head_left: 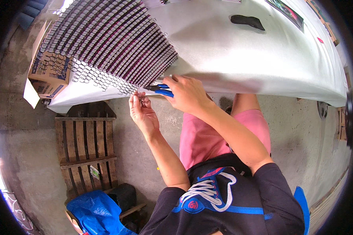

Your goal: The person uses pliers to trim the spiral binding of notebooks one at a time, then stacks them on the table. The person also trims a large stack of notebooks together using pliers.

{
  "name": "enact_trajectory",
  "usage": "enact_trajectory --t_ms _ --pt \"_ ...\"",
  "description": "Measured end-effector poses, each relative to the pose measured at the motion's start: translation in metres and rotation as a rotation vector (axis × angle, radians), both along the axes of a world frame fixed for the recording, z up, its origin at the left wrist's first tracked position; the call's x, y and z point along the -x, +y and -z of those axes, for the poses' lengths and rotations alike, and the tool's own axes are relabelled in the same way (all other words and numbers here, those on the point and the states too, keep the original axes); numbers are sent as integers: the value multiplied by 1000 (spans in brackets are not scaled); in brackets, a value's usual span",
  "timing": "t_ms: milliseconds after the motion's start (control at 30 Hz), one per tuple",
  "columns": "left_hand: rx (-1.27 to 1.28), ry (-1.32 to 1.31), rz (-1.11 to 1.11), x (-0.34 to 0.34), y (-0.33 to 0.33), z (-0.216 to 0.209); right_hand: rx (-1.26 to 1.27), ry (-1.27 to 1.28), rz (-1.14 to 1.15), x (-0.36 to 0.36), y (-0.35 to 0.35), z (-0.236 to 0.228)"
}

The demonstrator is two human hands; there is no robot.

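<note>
A row of spiral-bound books or pads (117, 43) lies fanned on the white-covered table, dark coils along their edges. Loose ends of the spiral coils (102, 80) stick out past the books toward the table's near edge. My right hand (187, 93) is closed around blue-handled pliers or cutters (164, 92), whose dark jaws reach the near corner of the row. Just below those jaws, my left hand (144, 113) pinches the end of a spiral coil (141, 96), its fingertips curled. The exact bite of the jaws is too small to make out.
An open cardboard box (50, 74) stands at the table's left end. A black elongated object (248, 21) rests on the white tablecloth (219, 51). Below left are a wooden pallet (86, 143) and a blue plastic sheet (94, 211) on the concrete floor.
</note>
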State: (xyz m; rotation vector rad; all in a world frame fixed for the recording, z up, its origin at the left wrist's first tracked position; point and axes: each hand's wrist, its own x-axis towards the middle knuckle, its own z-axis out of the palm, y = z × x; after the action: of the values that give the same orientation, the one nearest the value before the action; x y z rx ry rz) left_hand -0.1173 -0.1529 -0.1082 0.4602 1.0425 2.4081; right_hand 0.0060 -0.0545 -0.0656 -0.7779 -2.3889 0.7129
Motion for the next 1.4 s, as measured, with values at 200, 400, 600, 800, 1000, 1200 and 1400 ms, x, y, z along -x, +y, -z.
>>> enact_trajectory --t_ms 200,400,600,800,1000,1200,1400 --pt "-317 -418 253 0 -4 -8 -301 104 82 -3 -2 -10" --pt "-123 9 81 -7 7 -30 -272 63 63 7 -5 -10" --pt "78 191 -103 3 17 -20 -251 -8 51 10 -8 -14" --pt "85 198 -94 1 20 -22 -30 -68 -31 12 2 -3" --pt "77 143 -63 -3 17 -24 -332 106 80 -2 -3 -11" --pt "104 144 -73 -3 15 -23 -279 109 83 4 -4 -13" --pt "70 198 -38 2 10 -17 -300 149 108 2 -4 -15"
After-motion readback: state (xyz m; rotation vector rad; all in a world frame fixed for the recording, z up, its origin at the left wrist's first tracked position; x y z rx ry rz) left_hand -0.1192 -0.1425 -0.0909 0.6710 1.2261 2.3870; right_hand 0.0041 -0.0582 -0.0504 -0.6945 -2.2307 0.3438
